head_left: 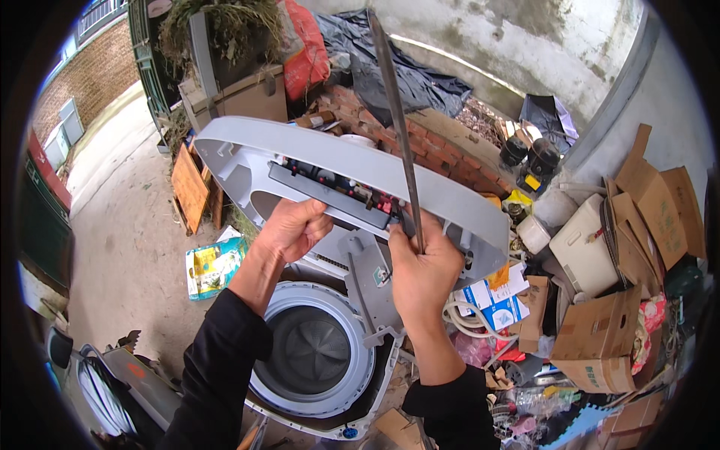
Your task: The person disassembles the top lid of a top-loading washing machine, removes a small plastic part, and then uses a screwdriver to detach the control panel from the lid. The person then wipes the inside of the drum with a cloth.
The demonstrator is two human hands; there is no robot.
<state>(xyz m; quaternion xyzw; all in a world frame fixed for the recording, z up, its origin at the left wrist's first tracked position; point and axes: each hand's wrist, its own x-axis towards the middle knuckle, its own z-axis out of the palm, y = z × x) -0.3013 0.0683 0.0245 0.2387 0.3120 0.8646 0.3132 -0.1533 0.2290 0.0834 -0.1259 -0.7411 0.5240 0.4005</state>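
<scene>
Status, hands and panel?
Left fingers gripping dark module; right fingers around metal rod; rod crosses in front of grey panel.

Cluttered outdoor yd w/ conc. path, brick pile, stained wall & cardbd boxes.

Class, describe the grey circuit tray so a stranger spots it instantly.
Find the round washing-machine tub, then the curved panel above it in the picture. The grey tray sits within that panel, at the left hand. Unlike the panel, it is narrow, straight and darker, with red parts.
</scene>
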